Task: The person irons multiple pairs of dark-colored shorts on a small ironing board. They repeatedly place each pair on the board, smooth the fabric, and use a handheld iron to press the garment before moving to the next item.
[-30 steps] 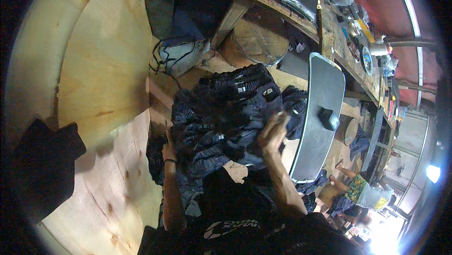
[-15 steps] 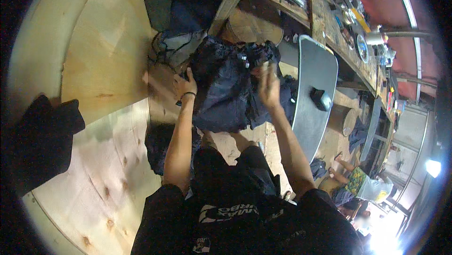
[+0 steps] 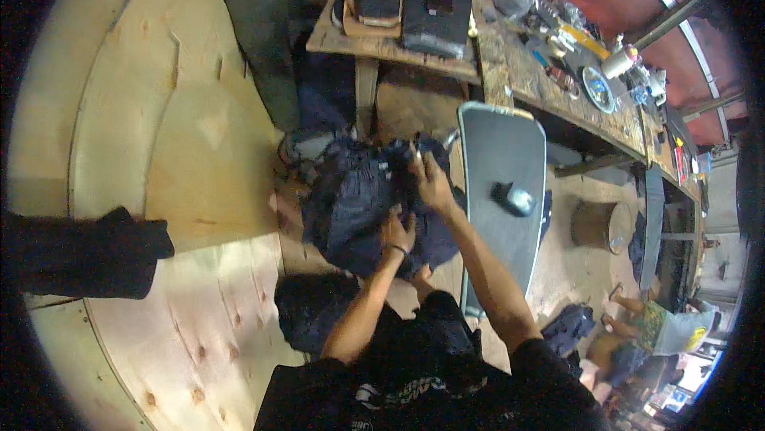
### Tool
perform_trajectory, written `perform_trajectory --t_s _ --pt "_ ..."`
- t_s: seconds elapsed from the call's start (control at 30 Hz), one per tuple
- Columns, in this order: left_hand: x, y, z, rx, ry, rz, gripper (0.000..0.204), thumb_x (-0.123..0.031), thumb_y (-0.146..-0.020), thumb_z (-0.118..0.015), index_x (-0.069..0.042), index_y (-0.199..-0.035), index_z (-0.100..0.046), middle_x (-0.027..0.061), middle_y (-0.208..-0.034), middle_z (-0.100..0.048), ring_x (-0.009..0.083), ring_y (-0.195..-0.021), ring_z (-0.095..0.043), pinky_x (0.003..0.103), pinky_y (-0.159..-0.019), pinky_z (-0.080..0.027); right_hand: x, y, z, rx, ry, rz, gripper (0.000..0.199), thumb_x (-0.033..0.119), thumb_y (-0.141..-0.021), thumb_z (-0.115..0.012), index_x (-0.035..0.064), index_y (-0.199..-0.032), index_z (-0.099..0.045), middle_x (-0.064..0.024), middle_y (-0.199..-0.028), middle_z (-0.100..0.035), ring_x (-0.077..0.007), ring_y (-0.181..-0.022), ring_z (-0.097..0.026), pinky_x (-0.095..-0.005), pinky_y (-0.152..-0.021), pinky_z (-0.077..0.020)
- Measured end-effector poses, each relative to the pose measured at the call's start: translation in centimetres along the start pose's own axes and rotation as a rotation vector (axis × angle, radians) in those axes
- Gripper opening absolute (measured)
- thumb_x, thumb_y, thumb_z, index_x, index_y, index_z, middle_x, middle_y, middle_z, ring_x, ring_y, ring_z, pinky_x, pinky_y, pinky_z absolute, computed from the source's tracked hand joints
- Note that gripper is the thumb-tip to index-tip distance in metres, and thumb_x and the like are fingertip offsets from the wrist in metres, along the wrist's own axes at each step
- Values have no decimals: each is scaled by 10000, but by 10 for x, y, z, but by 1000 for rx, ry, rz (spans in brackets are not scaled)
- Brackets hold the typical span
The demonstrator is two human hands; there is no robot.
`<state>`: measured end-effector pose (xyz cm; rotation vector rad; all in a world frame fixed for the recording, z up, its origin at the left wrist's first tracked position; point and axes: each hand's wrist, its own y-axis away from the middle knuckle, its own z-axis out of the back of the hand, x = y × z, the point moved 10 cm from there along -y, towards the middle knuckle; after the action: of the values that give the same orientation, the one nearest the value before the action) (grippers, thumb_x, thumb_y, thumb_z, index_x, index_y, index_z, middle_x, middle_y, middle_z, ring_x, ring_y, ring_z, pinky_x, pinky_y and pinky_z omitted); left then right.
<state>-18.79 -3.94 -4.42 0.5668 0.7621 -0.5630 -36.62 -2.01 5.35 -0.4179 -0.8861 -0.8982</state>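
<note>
Navy-black cloth, a bunched garment [image 3: 343, 220], sits before the person, just left of the ironing board's [image 3: 500, 152] left edge, its support hidden. The left hand [image 3: 396, 232] lies on it, fingers loosely spread; the right hand [image 3: 433, 182] bends its fingers at the far edge, whether pinching I cannot tell. An iron [image 3: 518, 201] stands toward the board's right edge. Beyond, a flat black bundle [image 3: 437, 9] lies at the workbench's [image 3: 510, 56] front edge.

Rumpled dark navy garment [image 3: 348, 212], gathered edge uppermost, beneath both hands [image 3: 398, 233].
</note>
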Motion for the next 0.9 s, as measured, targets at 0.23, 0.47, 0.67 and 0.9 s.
perform_trajectory --t_s 0.23,0.47,0.67,0.9 --pt "24 -35 -20 25 -149 5 660 -606 -963 -580 -112 -1398 -629 204 -1325 -694 436 -1218 -655 539 -1058 -484 30 44 17 141 -12 133 330 283 -1081 -528 -37 -1138 -589 -333 -953 -672 -549 -991 -642 -556 -762 -527" --pt "46 -22 -25 -96 -398 -98 581 -518 -951 -630 -103 -1357 -649 203 -1354 -661 428 -1254 -615 513 -1076 -478 0 99 -3 467 322 184 294 265 -1030 -574 -5 -1100 -666 -303 -940 -697 -511 -868 -682 -595 -760 -546" --pt "39 -14 5 -86 20 -74 321 -232 -916 -724 -50 -1180 -723 192 -1275 -691 400 -1214 -630 453 -1068 -493 -33 104 -42 672 563 423 247 230 -969 -617 18 -1082 -676 -231 -878 -690 -473 -766 -662 -557 -741 -564" --pt "34 -11 10 -45 195 -52 286 -213 -903 -736 -37 -1129 -739 201 -1292 -698 391 -1255 -620 444 -1095 -478 -60 69 -79 827 618 403 298 195 -933 -630 -3 -1153 -670 -267 -1040 -726 -437 -964 -730 -540 -844 -599"
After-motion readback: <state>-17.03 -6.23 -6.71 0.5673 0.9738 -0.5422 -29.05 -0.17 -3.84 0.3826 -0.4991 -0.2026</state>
